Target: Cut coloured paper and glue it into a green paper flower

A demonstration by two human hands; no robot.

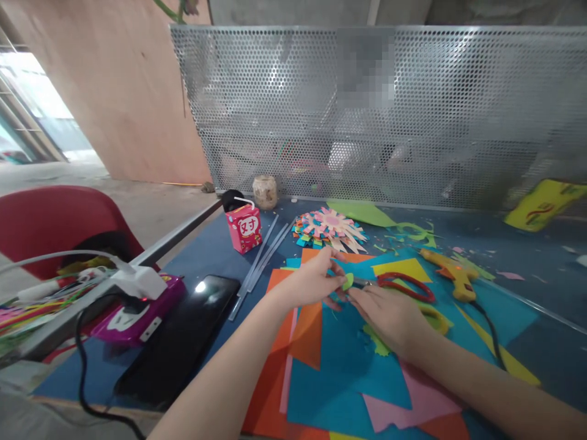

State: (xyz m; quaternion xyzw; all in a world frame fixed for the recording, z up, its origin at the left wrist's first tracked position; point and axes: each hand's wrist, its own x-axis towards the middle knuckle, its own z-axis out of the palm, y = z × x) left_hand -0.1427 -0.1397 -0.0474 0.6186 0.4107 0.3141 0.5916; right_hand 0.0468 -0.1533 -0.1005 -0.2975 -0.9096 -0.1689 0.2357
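My left hand (321,280) pinches a small light-green paper piece (349,281) between its fingers, above a blue paper sheet (342,379). Close against it, my right hand (387,318) has its fingers pressed together at the lower edge of the same piece; its fingertips are partly hidden. Just beyond the right hand lie red-handled scissors (431,296), whose metal part runs behind the fingers. A yellow-green scissor-like handle (438,319) shows beside the right wrist. Under the right hand sits a green paper scrap with a jagged edge (380,345).
Behind the hands is a layered fringed paper flower (328,227). A yellow glue gun (454,275) with a cord lies right. Clear glue sticks (266,263), a pink drink carton (244,229), a phone (183,336) and a purple power strip (137,311) are left. A perforated metal panel (298,116) borders the back.
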